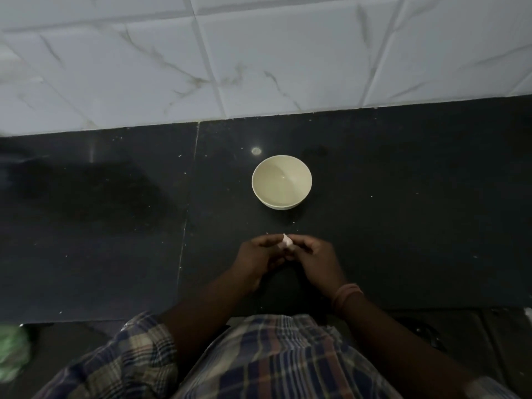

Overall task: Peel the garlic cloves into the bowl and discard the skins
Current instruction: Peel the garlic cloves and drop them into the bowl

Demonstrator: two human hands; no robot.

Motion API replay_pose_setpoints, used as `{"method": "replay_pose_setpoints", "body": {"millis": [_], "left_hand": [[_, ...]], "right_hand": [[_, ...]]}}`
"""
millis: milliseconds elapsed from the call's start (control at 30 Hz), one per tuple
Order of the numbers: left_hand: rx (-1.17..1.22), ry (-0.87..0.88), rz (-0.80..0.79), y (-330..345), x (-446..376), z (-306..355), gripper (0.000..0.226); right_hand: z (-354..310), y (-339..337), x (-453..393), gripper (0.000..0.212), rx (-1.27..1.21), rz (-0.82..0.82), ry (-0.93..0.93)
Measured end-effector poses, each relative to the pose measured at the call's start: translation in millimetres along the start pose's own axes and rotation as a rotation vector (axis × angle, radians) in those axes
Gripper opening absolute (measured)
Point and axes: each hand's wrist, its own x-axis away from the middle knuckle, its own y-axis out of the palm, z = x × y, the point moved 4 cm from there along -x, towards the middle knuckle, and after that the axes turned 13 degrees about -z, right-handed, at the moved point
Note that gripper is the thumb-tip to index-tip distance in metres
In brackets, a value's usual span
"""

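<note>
A small pale garlic clove [287,241] is pinched between the fingertips of my left hand [257,259] and my right hand [312,259], held just above the dark counter near its front edge. Both hands grip it together, fingers curled. A cream bowl [260,182] stands on the counter a little beyond my hands; it looks empty inside. Whether the clove still wears its skin is too small to tell.
The black stone counter [403,211] carries scattered pale specks and meets a white marbled tile wall [259,67] behind. Something green and blurred [11,352] lies below the counter edge at the lower left. A band circles my right wrist [347,295].
</note>
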Motion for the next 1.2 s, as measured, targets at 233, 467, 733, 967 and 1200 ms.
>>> {"method": "replay_pose_setpoints", "body": {"millis": [233,467,733,967,1200], "left_hand": [[0.157,0.126,0.044,7,10,-2,0.028],[0.164,0.191,-0.085,3,20,8,0.025],[0.04,0.223,-0.098,-21,30,12,0.024],[-0.059,0.228,-0.064,-31,26,11,0.025],[-0.068,0.205,-0.094,-24,25,12,0.024]], "right_hand": [[-4,-6,0,0.029,-0.02,-0.021,-0.01],[-21,2,2,0.01,-0.014,0.098,-0.062],[-33,25,5,0.014,0.018,0.083,-0.04],[-40,38,10,0.011,0.01,0.101,0.033],[-32,36,9,0.011,-0.105,0.158,0.107]]}}
